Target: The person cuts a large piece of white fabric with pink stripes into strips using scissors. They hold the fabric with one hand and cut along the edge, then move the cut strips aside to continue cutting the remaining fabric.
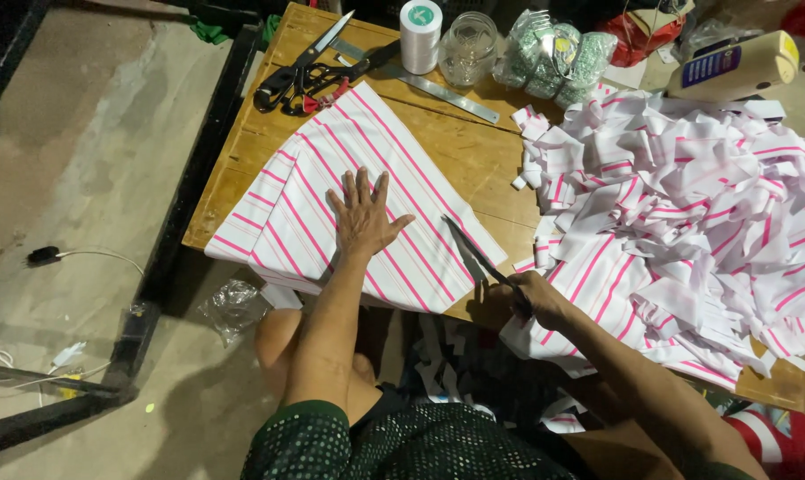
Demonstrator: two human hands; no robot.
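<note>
- Gripping a pair of dark scissors [478, 253], the right hand [534, 298] is clenched around the handles near the front edge of the wooden table [460, 151], with the blades open and pointing up and away along the right edge of the fabric.
- Flat and unclenched, the left hand [362, 213] grasps nothing; its fingers are spread and the palm presses down on the folded piece of white cloth with pink stripes [349, 200], which lies on the left half of the table and overhangs the near edge.
- Cutting well here seems to call for steady downward pressure from that palm, so the layers do not slip, and for blades kept parallel to the stripes.
- Both forearms reach forward from the seated person, the left one nearly straight, the right one angled in from the side.
- Beside the right hand, a heap of cut striped strips [687, 204] covers the right half of the table.
- Two more scissors [309, 71], a metal ruler [438, 89], a thread spool [419, 36] and a glass jar [467, 49] lie at the far edge.
</note>
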